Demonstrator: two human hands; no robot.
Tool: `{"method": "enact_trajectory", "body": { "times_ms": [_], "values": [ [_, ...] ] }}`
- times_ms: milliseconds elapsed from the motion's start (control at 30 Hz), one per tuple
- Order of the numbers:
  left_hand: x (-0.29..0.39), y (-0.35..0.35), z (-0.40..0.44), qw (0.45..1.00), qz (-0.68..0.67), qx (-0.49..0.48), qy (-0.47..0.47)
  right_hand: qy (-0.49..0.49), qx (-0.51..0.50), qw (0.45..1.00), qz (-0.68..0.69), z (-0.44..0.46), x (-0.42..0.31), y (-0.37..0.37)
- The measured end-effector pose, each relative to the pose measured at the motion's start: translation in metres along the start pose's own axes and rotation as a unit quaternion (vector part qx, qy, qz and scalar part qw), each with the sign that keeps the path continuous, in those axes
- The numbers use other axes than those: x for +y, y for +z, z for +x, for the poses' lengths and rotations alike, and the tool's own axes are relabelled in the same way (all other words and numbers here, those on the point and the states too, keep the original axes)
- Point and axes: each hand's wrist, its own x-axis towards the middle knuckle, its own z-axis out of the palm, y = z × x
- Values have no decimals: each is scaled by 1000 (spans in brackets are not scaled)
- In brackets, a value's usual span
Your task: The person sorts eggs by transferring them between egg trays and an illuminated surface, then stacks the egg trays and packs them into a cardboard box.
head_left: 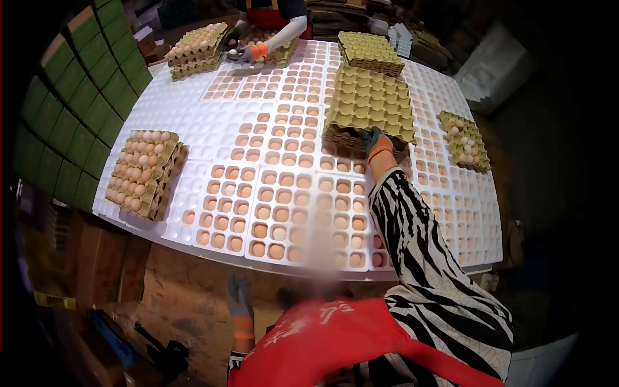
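Note:
My right hand (377, 143), in a grey glove with an orange cuff, grips the near edge of an empty yellowish egg tray (371, 97). That tray lies on top of a stack of brown egg trays (345, 140); my fingertips are partly hidden at its rim. Lower down, in front of the table's edge, my left hand (240, 298) hangs in a grey glove, fingers stretched out and holding nothing. Around the stack, white foam trays (253, 213) cover the table, many of their square pockets holding eggs (259, 230).
At the left stands a stack of filled egg trays (143, 171). Another empty tray stack (369, 51) is behind mine; a partly filled tray (465, 142) lies right. Across the table, a co-worker's gloved hand (244, 54) is near more filled trays (196, 48). Green boxes (80, 97) rise left.

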Motion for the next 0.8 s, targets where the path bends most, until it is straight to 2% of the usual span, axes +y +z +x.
{"method": "enact_trajectory", "body": {
  "times_ms": [67, 100, 167, 200, 233, 267, 300, 333, 367, 433, 467, 500, 533, 600, 633, 700, 800],
  "values": [
    [-6, 13, -5, 999, -29, -9, -22, -32, 23, 999, -36, 2, -31, -27],
    [12, -87, 23, 999, 16, 19, 31, -9, 23, 1000, -1, -38, 53, 3],
    [-17, -92, 24, 997, 1, 44, 67, -37, 32, 998, -38, -23, 39, -6],
    [-29, -90, 17, 998, -6, 42, 43, -46, 41, 996, -66, -14, 33, -22],
    [-33, -100, 17, 998, -1, 47, 28, -286, 123, 917, -248, 16, 44, -34],
    [-37, -108, 18, 998, 2, 57, 14, -281, -24, 925, -255, -62, 12, -9],
    [-49, -113, 25, 999, 27, 42, 5, -439, -29, 843, -308, -83, 7, 11],
    [-64, -116, 39, 998, 53, 34, -7, -444, -98, 819, -351, -110, -5, 34],
    [-66, -127, 49, 996, 80, 32, -19, -460, -120, 780, -407, -102, -8, 47],
    [-17, -126, 51, 996, 79, 37, -34, -571, -75, 548, -607, -102, -13, 66],
    [-8, -128, 56, 997, 59, 50, 2, -583, -50, 455, -672, -80, -10, 65],
    [-2, -132, 61, 997, 40, 60, 41, -550, -11, 358, -754, -80, -4, 67],
    [3, -136, 67, 994, 23, 65, 79, -422, -50, 368, -827, -55, 1, 58],
    [15, -151, 77, 991, 25, 87, 97, -356, -88, 408, -836, -3, 19, 34],
    [21, -159, 86, 989, 24, 94, 109, -323, -89, 424, -841, -13, 16, 46],
    [51, -187, 98, 978, 126, 121, 116, -304, -169, 468, -813, -22, 3, 55],
    [72, -219, 124, 959, 192, 142, 151, -369, -65, 438, -817, -39, 6, 70]
  ]
}}
